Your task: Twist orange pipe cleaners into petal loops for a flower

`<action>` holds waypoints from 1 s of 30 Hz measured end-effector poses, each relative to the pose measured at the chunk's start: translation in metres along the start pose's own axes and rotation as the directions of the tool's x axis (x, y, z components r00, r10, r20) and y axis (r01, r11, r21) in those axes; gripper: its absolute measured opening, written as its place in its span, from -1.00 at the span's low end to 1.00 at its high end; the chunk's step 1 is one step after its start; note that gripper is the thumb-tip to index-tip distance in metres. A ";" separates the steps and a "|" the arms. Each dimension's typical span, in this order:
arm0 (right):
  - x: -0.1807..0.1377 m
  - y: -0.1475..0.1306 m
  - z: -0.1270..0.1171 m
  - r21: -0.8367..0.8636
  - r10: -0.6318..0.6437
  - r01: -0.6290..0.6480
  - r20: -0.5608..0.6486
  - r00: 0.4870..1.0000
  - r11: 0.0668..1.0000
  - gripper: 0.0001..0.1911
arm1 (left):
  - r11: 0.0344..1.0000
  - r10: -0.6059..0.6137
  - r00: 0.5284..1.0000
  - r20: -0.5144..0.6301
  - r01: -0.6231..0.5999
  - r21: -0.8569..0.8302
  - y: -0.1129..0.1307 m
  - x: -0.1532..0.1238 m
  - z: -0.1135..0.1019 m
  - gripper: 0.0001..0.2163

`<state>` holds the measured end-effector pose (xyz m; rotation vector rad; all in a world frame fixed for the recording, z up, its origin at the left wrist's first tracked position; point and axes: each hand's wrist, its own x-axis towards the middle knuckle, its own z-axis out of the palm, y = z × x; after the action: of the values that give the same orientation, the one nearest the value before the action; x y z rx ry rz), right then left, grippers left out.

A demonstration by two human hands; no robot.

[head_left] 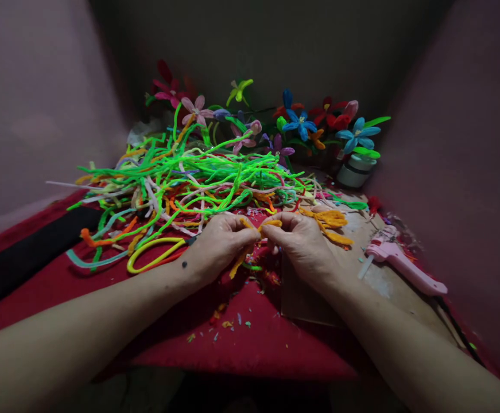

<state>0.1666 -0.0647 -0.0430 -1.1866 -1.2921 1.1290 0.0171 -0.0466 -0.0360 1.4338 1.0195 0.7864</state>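
Observation:
My left hand [221, 240] and my right hand [302, 241] meet at the centre, both pinched on one orange pipe cleaner [244, 253]. It bends between the fingertips and its loose end hangs down under my left hand. Just behind the hands lies a big tangled heap of pipe cleaners [189, 183], mostly bright green, with orange, pink and white ones mixed in. A yellow loop [150, 255] lies to the left of my left hand. A small pile of orange pieces [330, 221] sits just right of my right hand.
A red cloth [258, 338] covers the surface, strewn with small cuttings. A pink glue gun [398, 258] lies on a brown board [379, 281] at right. Finished pipe-cleaner flowers [301, 123] stand at the back, near a white jar [355, 171]. A black strip [26, 252] lies at left.

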 end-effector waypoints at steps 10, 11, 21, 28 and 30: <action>0.000 0.000 -0.001 0.047 -0.030 0.028 0.028 0.999 0.998 -0.83 | 0.999 0.028 1.000 0.008 -0.028 -0.034 -0.001 0.000 -0.001 -0.88; -0.001 0.000 0.000 0.043 -0.027 0.026 0.031 0.999 0.999 -0.86 | 0.999 0.029 1.000 0.002 -0.029 -0.032 -0.001 0.000 -0.001 -0.89; 0.000 0.004 0.000 0.157 -0.022 0.021 0.004 1.000 0.987 -0.79 | 0.999 0.046 0.999 -0.019 -0.046 -0.024 -0.005 0.001 -0.003 -0.88; -0.001 0.005 -0.002 0.144 -0.003 0.010 -0.044 0.999 0.990 -0.79 | 0.999 0.047 0.999 0.013 -0.047 0.002 -0.007 0.004 -0.002 -0.84; -0.001 0.006 -0.001 0.167 0.019 -0.011 -0.049 0.999 0.986 -0.78 | 0.999 0.045 0.999 0.031 -0.045 0.012 -0.005 0.003 -0.002 -0.84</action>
<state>0.1684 -0.0649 -0.0488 -1.0955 -1.1291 1.1862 0.0161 -0.0434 -0.0412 1.4793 0.9733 0.7894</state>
